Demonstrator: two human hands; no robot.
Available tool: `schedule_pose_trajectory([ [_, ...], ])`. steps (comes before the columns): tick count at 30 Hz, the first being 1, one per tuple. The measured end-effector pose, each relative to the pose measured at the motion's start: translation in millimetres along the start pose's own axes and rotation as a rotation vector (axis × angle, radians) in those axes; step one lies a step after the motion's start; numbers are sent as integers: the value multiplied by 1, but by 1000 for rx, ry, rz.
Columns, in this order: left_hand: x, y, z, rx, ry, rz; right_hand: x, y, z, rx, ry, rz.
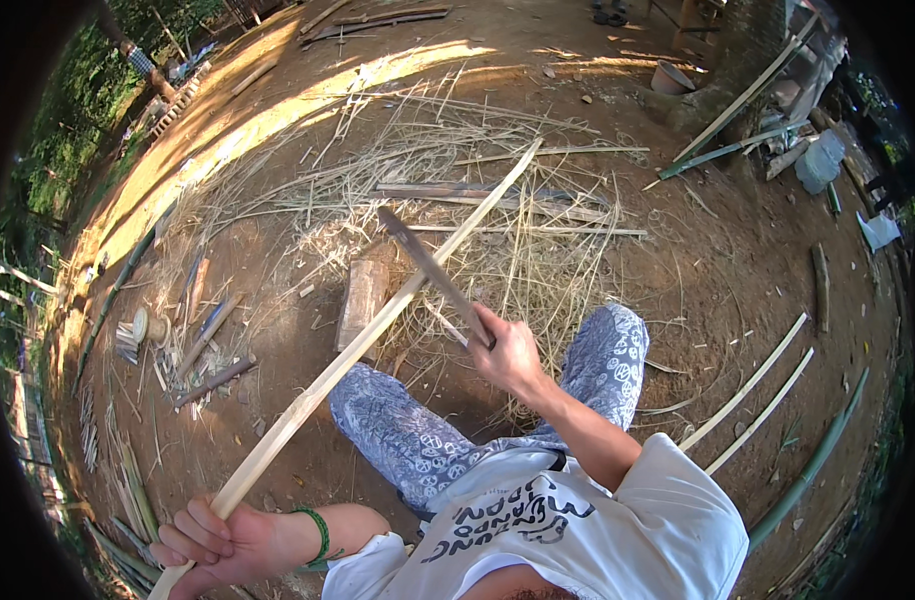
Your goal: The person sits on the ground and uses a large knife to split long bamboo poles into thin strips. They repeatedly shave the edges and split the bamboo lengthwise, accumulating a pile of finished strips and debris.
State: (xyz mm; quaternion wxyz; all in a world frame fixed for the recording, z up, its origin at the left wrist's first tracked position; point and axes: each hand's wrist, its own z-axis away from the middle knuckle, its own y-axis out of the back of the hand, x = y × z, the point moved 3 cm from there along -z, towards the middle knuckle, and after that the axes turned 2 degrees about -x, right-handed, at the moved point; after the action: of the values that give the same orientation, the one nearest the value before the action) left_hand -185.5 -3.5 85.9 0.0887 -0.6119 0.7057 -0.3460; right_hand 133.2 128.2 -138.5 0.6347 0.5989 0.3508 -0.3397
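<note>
My left hand [213, 545], at the lower left, is closed round the near end of a long pale bamboo strip [313, 400]. The strip slants up and away to the right, past my knees. In my right hand [510, 357], in front of my lap, is the handle of a long dark-bladed knife [428, 264]. Its blade points up and left and crosses over the strip about halfway along. Whether the edge touches the strip I cannot tell. Just left of the crossing stands a short wooden block [363, 300].
Thin shavings [538, 260] and flat strips cover the ground ahead. Two pale strips [753, 390] and a green bamboo pole [818, 460] lie at the right. Wood offcuts [213, 330] lie at the left, near a spool [150, 325]. A bucket [671, 78] stands far right.
</note>
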Motion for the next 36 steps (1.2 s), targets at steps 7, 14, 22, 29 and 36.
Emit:
schedule_pose_trajectory([
  [7,6,10,3,-23,67,176,-71,-14,49,-88,416,-72],
  [14,-3,1,12,26,90,84,-10,2,2,99,65,46],
  [22,-7,-2,7,-35,80,204,-63,-13,40,-111,369,20],
  [29,-19,-3,15,27,78,107,-66,-15,45,-60,285,48],
  [36,-20,-8,15,69,24,31,-51,-7,39,12,166,119],
])
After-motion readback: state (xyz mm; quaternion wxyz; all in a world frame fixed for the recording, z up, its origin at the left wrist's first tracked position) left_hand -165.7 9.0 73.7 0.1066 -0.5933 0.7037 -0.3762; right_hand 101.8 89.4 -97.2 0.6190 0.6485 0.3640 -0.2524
